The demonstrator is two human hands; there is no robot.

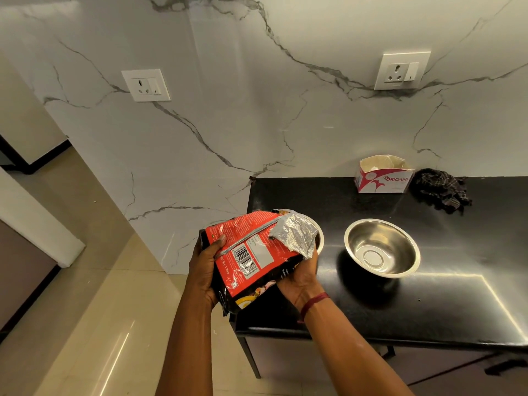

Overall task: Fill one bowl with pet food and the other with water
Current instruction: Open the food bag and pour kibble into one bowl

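Observation:
A red and black pet food bag [251,252] is held tilted over the left end of the black counter [428,304]. Its opened silver mouth points down toward a steel bowl [319,238] that is mostly hidden behind the bag. My left hand [204,267] grips the bag's lower left side. From underneath, near the mouth, my right hand [301,274] supports the bag. A second steel bowl [382,248] stands empty to the right on the counter. I cannot see any food falling.
A torn white cardboard box [381,175] and a dark checked cloth [441,190] lie at the back of the counter against the marble wall. Two wall sockets [145,85] [401,70] sit above. Tiled floor lies to the left.

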